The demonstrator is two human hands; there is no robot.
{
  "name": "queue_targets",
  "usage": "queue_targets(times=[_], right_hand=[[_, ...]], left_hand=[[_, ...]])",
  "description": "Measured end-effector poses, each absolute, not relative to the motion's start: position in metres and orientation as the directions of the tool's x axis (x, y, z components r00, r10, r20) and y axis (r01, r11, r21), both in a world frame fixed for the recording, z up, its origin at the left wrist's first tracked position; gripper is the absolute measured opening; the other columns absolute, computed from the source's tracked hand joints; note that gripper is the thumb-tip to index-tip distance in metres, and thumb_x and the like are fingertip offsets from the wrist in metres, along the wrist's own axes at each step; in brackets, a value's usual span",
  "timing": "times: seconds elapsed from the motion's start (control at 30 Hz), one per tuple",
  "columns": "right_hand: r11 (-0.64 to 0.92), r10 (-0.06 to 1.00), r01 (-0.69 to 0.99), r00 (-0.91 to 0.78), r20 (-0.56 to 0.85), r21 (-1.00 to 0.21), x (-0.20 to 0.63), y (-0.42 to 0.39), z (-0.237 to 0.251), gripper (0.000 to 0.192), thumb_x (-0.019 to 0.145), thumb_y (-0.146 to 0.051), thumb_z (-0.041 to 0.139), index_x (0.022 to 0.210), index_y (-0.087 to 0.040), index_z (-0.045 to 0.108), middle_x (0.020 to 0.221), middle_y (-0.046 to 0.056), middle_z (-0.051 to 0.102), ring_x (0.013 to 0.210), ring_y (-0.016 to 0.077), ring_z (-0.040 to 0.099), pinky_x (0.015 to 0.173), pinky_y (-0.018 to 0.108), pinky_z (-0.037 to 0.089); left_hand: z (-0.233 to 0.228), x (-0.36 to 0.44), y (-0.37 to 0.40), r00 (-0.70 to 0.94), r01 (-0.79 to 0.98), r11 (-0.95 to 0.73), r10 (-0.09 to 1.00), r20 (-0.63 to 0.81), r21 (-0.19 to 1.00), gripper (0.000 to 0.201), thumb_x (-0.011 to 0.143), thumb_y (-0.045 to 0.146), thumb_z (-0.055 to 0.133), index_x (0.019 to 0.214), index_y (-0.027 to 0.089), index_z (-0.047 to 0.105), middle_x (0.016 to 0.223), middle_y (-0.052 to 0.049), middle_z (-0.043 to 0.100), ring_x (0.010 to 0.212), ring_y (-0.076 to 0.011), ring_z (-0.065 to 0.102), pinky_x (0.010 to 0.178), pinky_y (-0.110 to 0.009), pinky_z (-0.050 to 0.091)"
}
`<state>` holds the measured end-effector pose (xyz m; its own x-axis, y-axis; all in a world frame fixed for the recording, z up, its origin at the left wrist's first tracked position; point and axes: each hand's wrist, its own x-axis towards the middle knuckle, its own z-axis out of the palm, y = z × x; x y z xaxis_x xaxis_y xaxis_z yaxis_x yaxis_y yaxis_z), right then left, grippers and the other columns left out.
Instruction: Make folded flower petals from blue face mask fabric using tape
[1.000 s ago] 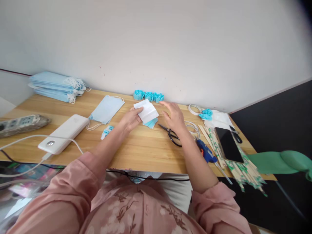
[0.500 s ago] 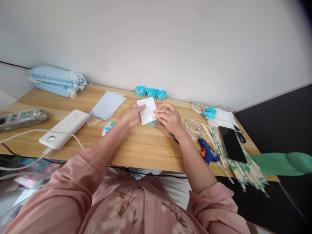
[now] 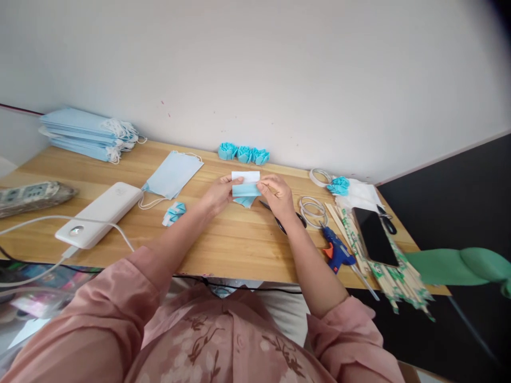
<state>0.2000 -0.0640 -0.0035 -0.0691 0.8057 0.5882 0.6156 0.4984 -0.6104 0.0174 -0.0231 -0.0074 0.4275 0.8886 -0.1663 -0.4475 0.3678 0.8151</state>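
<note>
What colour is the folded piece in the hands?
The folded piece is white above, light blue below; best seen in the head view.

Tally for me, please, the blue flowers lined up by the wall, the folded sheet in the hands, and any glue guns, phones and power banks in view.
Blue flowers in the row: 3
Folded sheet: 1
Glue gun: 1
Phone: 1
Power bank: 1
Total: 7

A craft corner, likely in a home, though the near-left clutter (image 3: 43, 300) is blurred: a wooden table (image 3: 235, 247) against a marked wall (image 3: 255, 80), flowers (image 3: 244, 154) far, masks (image 3: 82, 130) left, glue gun (image 3: 339, 251) right.
</note>
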Motion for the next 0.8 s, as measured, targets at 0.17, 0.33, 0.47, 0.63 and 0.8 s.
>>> queue_targets(times=[0.17,0.33,0.47,0.63,0.8], right_hand=[[0.416,0.832,0.530,0.106,0.545,-0.739,0.202,-0.058,-0.011,0.019,0.086,-0.041,0.064,0.086,-0.022,0.070,0.120,0.008,0.066,0.115,0.0221,0.061,0.098,0.039,0.049],[0.271,0.913,0.250,0.238,0.331,-0.929,0.196,-0.057,-0.015,0.028,0.078,-0.047,0.069,0.083,-0.020,0.067,0.088,0.003,0.071,0.080,0.0165,0.065,0.077,0.030,0.053],[0.245,0.911,0.192,0.289,0.293,-0.950,0.192,-0.058,-0.011,0.031,0.073,-0.049,0.071,0.080,-0.020,0.065,0.079,0.001,0.069,0.071,0.0149,0.060,0.069,0.029,0.052],[0.251,0.902,0.185,0.310,0.299,-0.950,0.193,-0.057,-0.011,0.032,0.072,-0.050,0.071,0.081,-0.020,0.064,0.077,0.001,0.068,0.070,0.0140,0.059,0.069,0.028,0.051],[0.270,0.903,0.194,0.289,0.318,-0.943,0.195,-0.055,-0.016,0.031,0.073,-0.048,0.072,0.086,-0.020,0.065,0.077,0.000,0.066,0.071,0.0133,0.059,0.067,0.026,0.050]], left_hand=[[-0.007,0.022,-0.029,0.496,-0.415,0.387,0.855,-0.152,0.823,0.015,0.075,0.020,0.077,0.087,0.011,0.076,0.080,-0.008,0.075,0.069,-0.0162,0.068,0.068,-0.029,0.055],[-0.007,0.022,-0.030,0.533,-0.382,0.392,0.833,-0.147,0.837,0.023,0.071,0.022,0.081,0.092,0.012,0.077,0.092,-0.012,0.077,0.098,-0.0268,0.071,0.087,-0.040,0.056],[-0.007,0.022,-0.031,0.555,-0.369,0.396,0.820,-0.143,0.841,0.026,0.069,0.023,0.083,0.092,0.012,0.077,0.096,-0.014,0.077,0.105,-0.0299,0.070,0.092,-0.043,0.056],[-0.009,0.021,-0.031,0.575,-0.369,0.401,0.807,-0.133,0.839,0.028,0.069,0.025,0.083,0.093,0.013,0.077,0.096,-0.014,0.077,0.105,-0.0310,0.071,0.095,-0.045,0.054],[-0.011,0.021,-0.030,0.592,-0.348,0.394,0.796,-0.127,0.851,0.032,0.067,0.028,0.085,0.094,0.012,0.076,0.098,-0.015,0.077,0.103,-0.0309,0.072,0.097,-0.046,0.053]])
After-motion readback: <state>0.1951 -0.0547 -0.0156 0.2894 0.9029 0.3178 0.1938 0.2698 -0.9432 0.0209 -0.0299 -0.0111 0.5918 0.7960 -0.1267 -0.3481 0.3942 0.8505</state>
